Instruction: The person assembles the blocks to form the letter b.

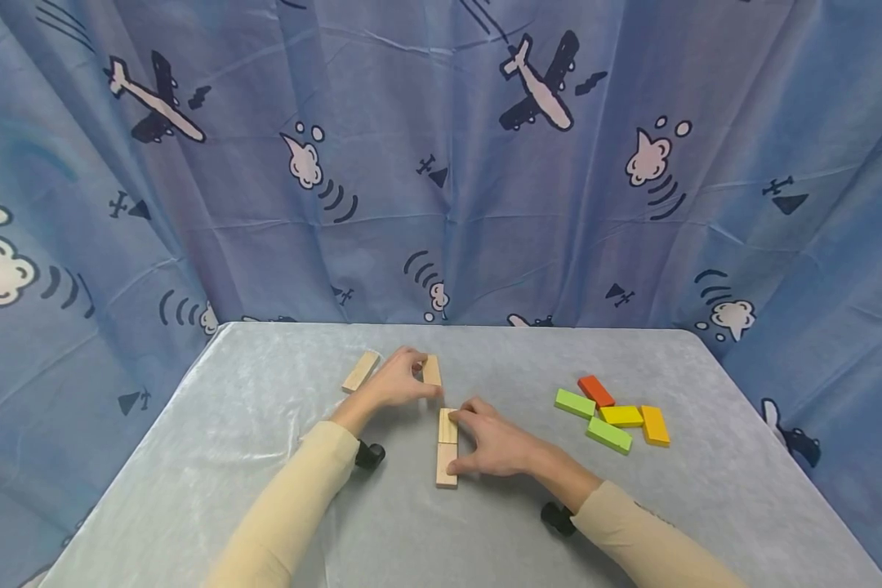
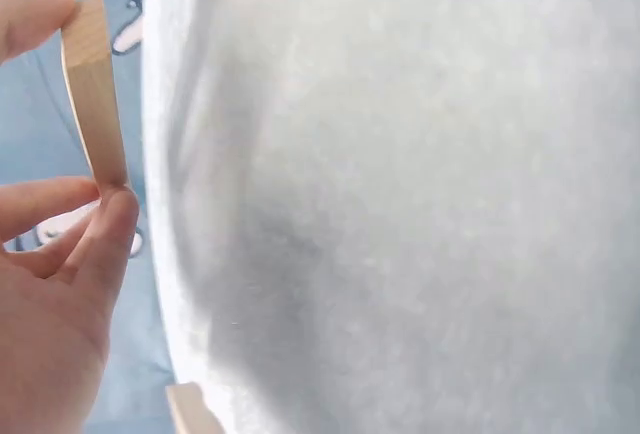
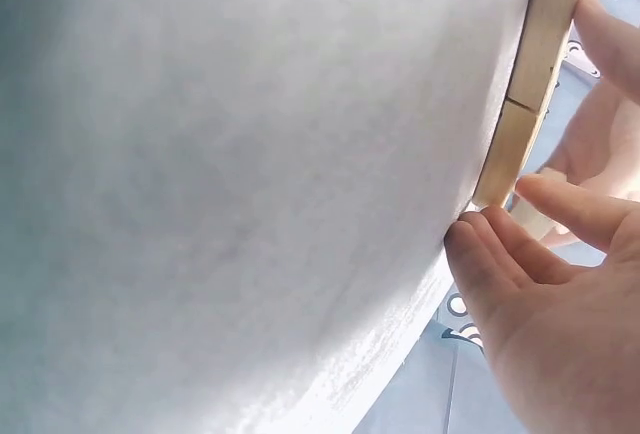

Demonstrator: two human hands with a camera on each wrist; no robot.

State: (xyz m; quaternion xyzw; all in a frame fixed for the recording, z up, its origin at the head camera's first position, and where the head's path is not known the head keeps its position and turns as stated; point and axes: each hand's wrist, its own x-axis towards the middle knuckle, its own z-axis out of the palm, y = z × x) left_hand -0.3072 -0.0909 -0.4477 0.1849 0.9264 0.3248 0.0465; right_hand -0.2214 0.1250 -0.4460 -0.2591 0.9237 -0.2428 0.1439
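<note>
My left hand [image 1: 395, 382] pinches a plain wooden block [image 1: 431, 370] by its two ends; in the left wrist view the block [image 2: 95, 104] spans from thumb to fingertips. Nearer to me, two more wooden blocks lie end to end in a straight row on the table, a far block [image 1: 448, 425] and a near block [image 1: 447, 465]. My right hand [image 1: 501, 442] reaches along the row from its right side. Its thumb touches the near block [image 3: 550, 29], while its nearly straight fingers touch the far end of the far block [image 3: 508, 149].
Another wooden block [image 1: 361, 371] lies left of my left hand. Toward the right lies a loose cluster: green blocks [image 1: 576, 403], a red block [image 1: 596, 390], a yellow block [image 1: 621, 416] and an orange-yellow block [image 1: 655, 426]. A blue patterned curtain [image 1: 382, 163] hangs behind the white-covered table [image 1: 191, 490].
</note>
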